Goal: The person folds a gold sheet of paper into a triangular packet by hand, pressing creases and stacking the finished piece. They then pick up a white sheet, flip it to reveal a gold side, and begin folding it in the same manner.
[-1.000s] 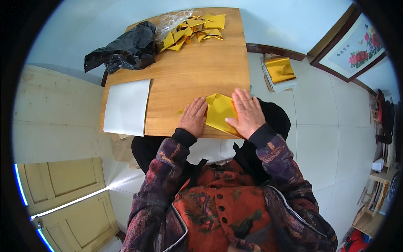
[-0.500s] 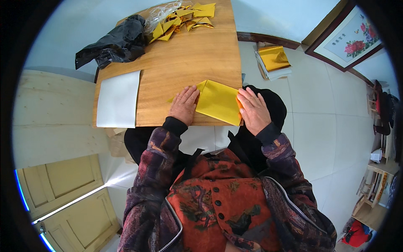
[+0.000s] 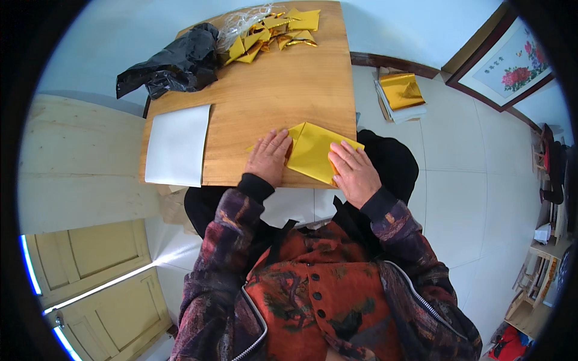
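Note:
A sheet of gold foil paper (image 3: 310, 150), folded at its left end to a point, lies near the front right edge of the wooden table (image 3: 259, 90). My left hand (image 3: 270, 157) rests flat over its folded left part, fingers stretched out and hiding some of the fold. On the right end lies my right hand (image 3: 354, 171), its fingers extended and pressing on the gold surface. Neither hand grips anything. What lies beneath the palms is hidden.
To the left lies a white sheet or stack (image 3: 177, 147). A black plastic bag (image 3: 174, 66), clear crumpled plastic (image 3: 241, 27) and several folded gold pieces (image 3: 304, 20) sit at the far end. Papers topped with gold foil (image 3: 400, 93) lie on the floor at right.
My right hand has slid left from the paper's right edge onto its surface. My left hand stays on the folded part. The whole view has shifted slightly.

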Demonstrator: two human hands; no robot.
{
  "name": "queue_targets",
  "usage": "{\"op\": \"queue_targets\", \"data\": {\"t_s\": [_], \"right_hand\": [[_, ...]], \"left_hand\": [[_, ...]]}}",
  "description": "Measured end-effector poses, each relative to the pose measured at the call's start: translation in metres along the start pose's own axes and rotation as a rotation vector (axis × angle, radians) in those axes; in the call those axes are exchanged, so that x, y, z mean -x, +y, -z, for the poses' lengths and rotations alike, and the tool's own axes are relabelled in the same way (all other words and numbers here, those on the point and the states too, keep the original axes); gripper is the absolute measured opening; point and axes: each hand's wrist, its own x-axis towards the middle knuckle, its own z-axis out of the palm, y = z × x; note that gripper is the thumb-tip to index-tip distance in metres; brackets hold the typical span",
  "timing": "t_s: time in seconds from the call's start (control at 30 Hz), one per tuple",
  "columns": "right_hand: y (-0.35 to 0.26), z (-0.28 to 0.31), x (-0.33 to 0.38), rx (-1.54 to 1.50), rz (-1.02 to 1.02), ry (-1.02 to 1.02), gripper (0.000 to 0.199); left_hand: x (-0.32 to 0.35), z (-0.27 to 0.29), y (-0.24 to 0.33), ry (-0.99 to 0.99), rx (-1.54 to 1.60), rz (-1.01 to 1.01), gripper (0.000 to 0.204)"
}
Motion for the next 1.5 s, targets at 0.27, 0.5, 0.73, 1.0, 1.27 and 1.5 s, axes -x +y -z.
{"op": "queue_targets", "data": {"t_s": [0.27, 0.5, 0.73, 1.0, 1.27, 1.5], "right_hand": [[-0.028, -0.018, -0.051, -0.061, 0.042, -0.054, 0.063], [-0.009, -0.035, -0.072, -0.069, -0.026, -0.063, 0.073], [0.016, -0.027, -0.049, 0.021, -0.106, -0.002, 0.067], [0.017, 0.001, -0.002, -0.018, -0.059, -0.039, 0.049], [0.014, 0.006, 0.013, -0.021, -0.064, -0.055, 0.049], [0.016, 0.007, 0.014, 0.057, -0.026, -0.055, 0.049]], "left_hand": [[-0.013, -0.009, 0.022, 0.057, 0.339, -0.018, 0.049], [-0.009, -0.012, 0.023, 0.029, 0.21, -0.031, 0.065], [-0.005, 0.005, 0.03, -0.053, 0.24, -0.043, 0.095], [-0.007, 0.017, 0.012, -0.167, 0.237, -0.145, 0.099], [-0.001, 0.024, 0.018, -0.176, 0.184, -0.15, 0.1], [0.001, 0.019, 0.048, -0.198, 0.078, -0.098, 0.101]]}}
